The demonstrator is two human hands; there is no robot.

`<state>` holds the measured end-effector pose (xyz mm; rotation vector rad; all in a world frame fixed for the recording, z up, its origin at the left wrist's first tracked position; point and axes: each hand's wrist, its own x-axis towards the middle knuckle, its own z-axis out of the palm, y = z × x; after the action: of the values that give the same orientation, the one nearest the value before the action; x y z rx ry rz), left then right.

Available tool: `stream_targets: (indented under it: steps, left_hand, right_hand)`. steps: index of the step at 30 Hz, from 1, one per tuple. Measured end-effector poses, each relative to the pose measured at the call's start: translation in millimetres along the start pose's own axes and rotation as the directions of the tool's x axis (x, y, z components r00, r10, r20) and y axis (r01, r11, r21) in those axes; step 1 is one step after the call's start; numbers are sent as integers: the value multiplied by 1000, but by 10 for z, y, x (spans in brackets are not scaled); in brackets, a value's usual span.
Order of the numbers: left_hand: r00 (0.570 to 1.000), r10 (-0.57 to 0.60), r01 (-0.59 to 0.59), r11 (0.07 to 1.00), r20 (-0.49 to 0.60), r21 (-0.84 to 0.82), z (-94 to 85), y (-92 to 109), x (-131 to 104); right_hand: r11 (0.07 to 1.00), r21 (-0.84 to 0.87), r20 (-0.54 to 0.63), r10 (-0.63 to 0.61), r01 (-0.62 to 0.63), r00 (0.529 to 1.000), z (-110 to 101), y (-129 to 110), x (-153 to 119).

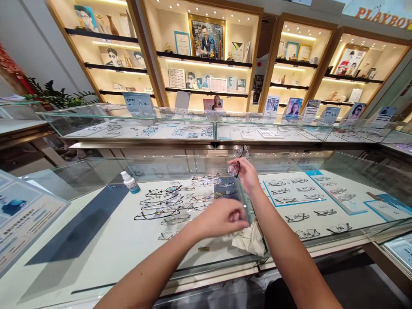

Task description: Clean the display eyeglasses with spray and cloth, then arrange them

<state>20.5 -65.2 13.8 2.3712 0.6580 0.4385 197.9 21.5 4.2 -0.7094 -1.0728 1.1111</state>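
Note:
My right hand (247, 175) is raised over the glass counter and grips a pair of eyeglasses (240, 151) by its dark frame, the clear lenses standing upright beside the fingers. My left hand (223, 218) is lower and closer to me, its fingers curled in; whatever they may hold is hidden. Just below and right of it lies a crumpled cream cloth (251, 240). Several eyeglasses (162, 201) are spread out to the left of my hands. A white dropper-type bottle (130, 183) leans beyond them, near a dark blue panel (80, 227).
More eyeglasses (298, 217) are laid out in the case to the right, some on a blue-edged board (317, 198). A printed sign (25, 219) stands at the left. Another glass showcase (193, 122) and lit shelves (206, 62) are behind the counter.

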Motion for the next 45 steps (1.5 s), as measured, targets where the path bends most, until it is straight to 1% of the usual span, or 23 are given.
stream_targets:
  steps: [1, 2, 4, 6, 8, 11, 13, 15, 17, 19, 20, 22, 24, 26, 29, 31, 34, 37, 41, 43, 45]
  left_hand:
    - [996, 26, -30, 998, 83, 54, 131, 4, 17]
    - [990, 36, -50, 993, 136, 104, 242, -4, 30]
    - [978, 30, -62, 986, 206, 153, 390, -39, 48]
    - [966, 15, -51, 990, 256, 131, 442, -77, 60]
    - [967, 20, -41, 996, 256, 76, 420, -106, 69]
    - [984, 1, 7, 999, 180, -46, 320, -145, 84]
    - [990, -60, 83, 978, 124, -191, 245, -185, 102]
    - [987, -149, 160, 916, 57, -367, 169, -248, 131]
    - [971, -236, 180, 830, -39, -529, 91, -331, 171]
    - [935, -319, 137, 726, -154, -674, 7, -426, 213]
    - [907, -368, 100, 661, -205, -744, -36, -475, 231]
    - [833, -483, 16, 509, -271, -860, -120, -568, 255]
    - [766, -571, -70, 381, -294, -922, -195, -651, 264]
    - [733, -595, -154, 328, -330, -932, -248, -723, 265]
    - [716, -574, -246, 326, -398, -913, -279, -799, 269]
    - [721, -558, -266, 325, -411, -908, -278, -819, 276]
    - [759, -521, -263, 304, -391, -916, -271, -803, 280]
    - [803, -479, -234, 295, -356, -926, -271, -754, 266]
    - [876, -383, -155, 352, -293, -923, -267, -698, 233]
    - [899, -349, -123, 384, -267, -915, -261, -679, 223]
    - [909, -327, -112, 407, -259, -906, -256, -661, 219]
  right_hand:
    - [1000, -15, 9, -2, 2, 1000, -1, -1, 0]
    - [1000, -26, 16, -3, 3, 1000, 0, -1, -1]
    - [1000, -30, 21, -3, 4, 1000, 1, -1, -6]
    - [1000, -15, 25, -3, 3, 1000, 2, 0, -9]
    - [1000, -7, 32, -4, 4, 999, 4, -1, -13]
    - [1000, -23, 32, -1, 1, 999, 19, -6, -22]
    - [1000, -22, 23, 3, -3, 1000, 35, -15, -30]
    - [1000, -8, 17, 4, -4, 1000, 48, -26, -37]
    - [1000, -2, 15, 6, -6, 1000, 54, -37, -41]
    - [1000, 3, 13, 8, -8, 1000, 53, -45, -41]
    - [1000, 10, 14, 8, -8, 1000, 52, -48, -40]
    - [999, 37, 20, 5, -6, 1000, 51, -50, -42]
    - [998, 65, 40, 4, -6, 999, 58, -49, -49]
    - [997, 74, 67, 3, -8, 998, 75, -45, -63]
    - [999, 49, 96, 1, -5, 995, 109, -31, -88]
    - [999, 36, 110, -1, -3, 994, 130, -20, -101]
    - [999, 47, 144, -3, -4, 990, 152, -9, -116]
    - [998, 59, 172, 6, -16, 985, 165, -5, -124]
    - [997, 70, 197, 28, -42, 980, 177, 8, -127]
    - [996, 61, 208, 49, -63, 977, 179, 24, -127]
    - [996, 39, 218, 69, -80, 974, 179, 42, -128]
